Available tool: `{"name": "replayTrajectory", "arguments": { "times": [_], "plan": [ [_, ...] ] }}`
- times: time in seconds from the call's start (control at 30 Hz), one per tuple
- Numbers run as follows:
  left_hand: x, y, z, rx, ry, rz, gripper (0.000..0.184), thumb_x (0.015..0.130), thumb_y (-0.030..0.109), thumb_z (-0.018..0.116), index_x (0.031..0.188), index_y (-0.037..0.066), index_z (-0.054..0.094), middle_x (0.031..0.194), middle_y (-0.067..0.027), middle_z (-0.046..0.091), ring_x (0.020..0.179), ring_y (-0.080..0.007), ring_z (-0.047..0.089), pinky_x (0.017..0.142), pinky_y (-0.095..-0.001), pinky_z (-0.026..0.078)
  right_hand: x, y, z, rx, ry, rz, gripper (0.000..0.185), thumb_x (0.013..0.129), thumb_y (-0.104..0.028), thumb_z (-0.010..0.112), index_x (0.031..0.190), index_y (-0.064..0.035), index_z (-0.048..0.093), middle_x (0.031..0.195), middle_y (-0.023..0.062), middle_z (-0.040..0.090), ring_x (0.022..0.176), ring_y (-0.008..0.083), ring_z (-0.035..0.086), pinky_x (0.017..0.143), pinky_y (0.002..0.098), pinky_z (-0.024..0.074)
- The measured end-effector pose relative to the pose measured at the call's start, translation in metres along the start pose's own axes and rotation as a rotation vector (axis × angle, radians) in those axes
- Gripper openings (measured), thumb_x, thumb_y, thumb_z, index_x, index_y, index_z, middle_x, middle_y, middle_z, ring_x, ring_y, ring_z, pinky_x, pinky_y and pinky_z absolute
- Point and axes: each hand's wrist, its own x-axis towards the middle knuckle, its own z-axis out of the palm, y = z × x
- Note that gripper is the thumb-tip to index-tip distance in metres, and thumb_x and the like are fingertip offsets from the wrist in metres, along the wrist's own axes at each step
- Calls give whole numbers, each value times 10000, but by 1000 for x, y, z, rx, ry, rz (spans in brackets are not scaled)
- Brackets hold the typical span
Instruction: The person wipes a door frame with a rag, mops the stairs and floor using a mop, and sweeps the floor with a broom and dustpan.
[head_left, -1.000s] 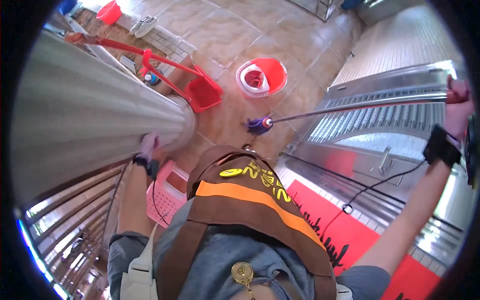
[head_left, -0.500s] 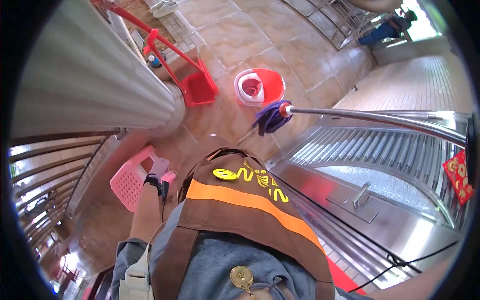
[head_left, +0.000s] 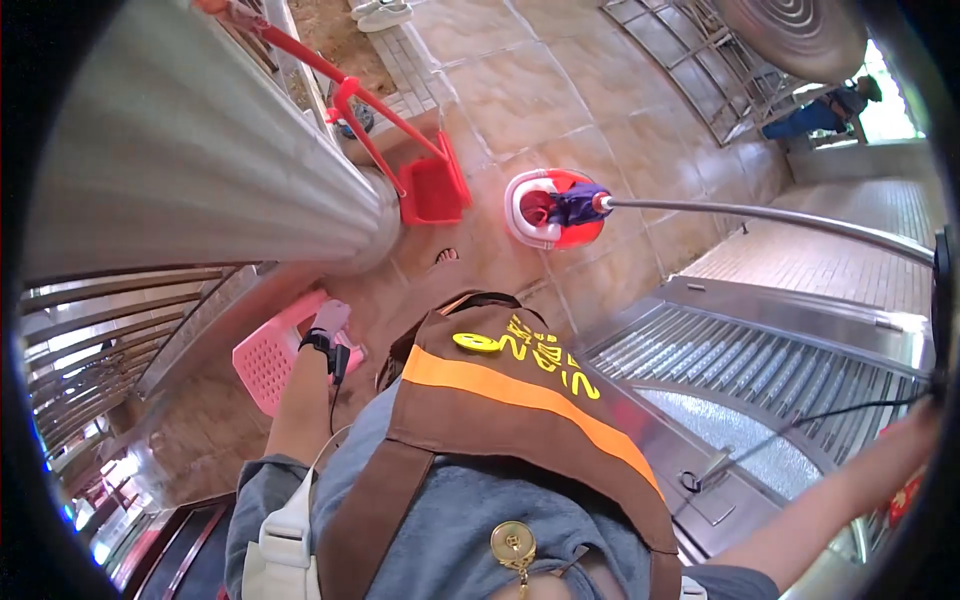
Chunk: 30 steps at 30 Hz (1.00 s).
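Note:
The purple mop head [head_left: 575,205] rests on the red and white bucket [head_left: 556,232], partly over its wringer basket. From it a long metal handle [head_left: 760,211] runs to the right edge of the view. There my right arm reaches out, with the hand itself lost in the dark border. Over the pink plastic stool [head_left: 268,365] hangs my left hand [head_left: 331,318], a black band on its wrist; how its fingers lie is too unclear to make out.
A red long-handled dustpan [head_left: 432,192] stands beside the thick pale column [head_left: 230,170]. Metal door panels [head_left: 770,340] lie at the right. Another person [head_left: 825,112] is at the upper right, near a metal frame [head_left: 700,60]. Light shoes [head_left: 385,15] sit at the top.
The mop head has gone from the floor up onto the bucket. The view has shifted, bringing the other person in, and my left hand has moved from the column to above the stool.

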Motion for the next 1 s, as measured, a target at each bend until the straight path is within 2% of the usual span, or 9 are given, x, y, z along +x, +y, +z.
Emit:
{"name": "replayTrajectory", "arguments": {
  "times": [0.13,0.17,0.27,0.47,0.6,0.73,0.8,0.93,1.0],
  "plan": [
    [26,51,-21,181,14,57,317,782,285,495,807,-11,606,705,-182,609,671,-304,608,621,-418,472,-33,155,19,119,-82,392,383,899,-214,435,560,-132,276,527,-18,244,493,117,252,828,327,410],
    [20,88,-27,156,14,18,327,776,292,497,823,-11,611,753,-199,617,728,-327,612,663,-425,473,-53,216,12,171,-344,465,354,886,-233,455,569,-125,343,533,-8,330,522,127,333,800,325,410],
    [41,139,-38,-2,116,9,339,794,296,502,922,2,612,880,-224,621,854,-354,604,765,-414,466,-145,353,49,233,-36,678,271,876,-289,541,705,-80,527,686,49,561,661,172,547,682,302,454],
    [37,280,-78,-175,733,498,292,774,120,591,1037,21,510,910,-149,562,855,-289,566,769,-354,459,-197,468,12,-79,279,1233,496,800,-524,582,962,-58,528,795,64,556,758,185,541,702,330,463],
    [42,363,-107,47,1274,712,421,718,109,667,1093,31,491,961,-135,532,889,-280,539,828,-365,438,-188,529,-22,-383,225,1154,667,789,-557,573,1149,-1,486,951,131,530,864,198,502,773,355,435],
    [84,389,-114,0,1092,662,365,667,107,673,973,-1,507,965,-185,546,941,-330,525,847,-428,412,-199,618,-42,-623,5,1156,743,831,-542,478,1236,77,408,1123,181,509,956,248,516,825,340,427],
    [100,387,-107,-38,947,446,284,678,90,646,920,21,516,920,-180,544,915,-334,525,840,-429,415,-224,523,64,-606,104,1272,659,811,-542,447,1088,55,483,923,158,546,750,283,560,691,395,464],
    [56,382,-79,0,1067,429,226,714,67,595,903,34,477,913,-167,512,933,-325,509,837,-412,416,-231,616,90,-666,-320,1535,376,844,-437,389,748,-78,450,553,51,424,501,214,449,470,346,397],
    [30,364,-58,-83,1023,399,333,678,24,624,965,41,455,969,-159,500,1014,-340,467,882,-393,400,-231,648,143,-552,-641,1523,281,838,-344,465,697,-101,463,588,3,440,534,143,442,485,287,382]
  ]
}}
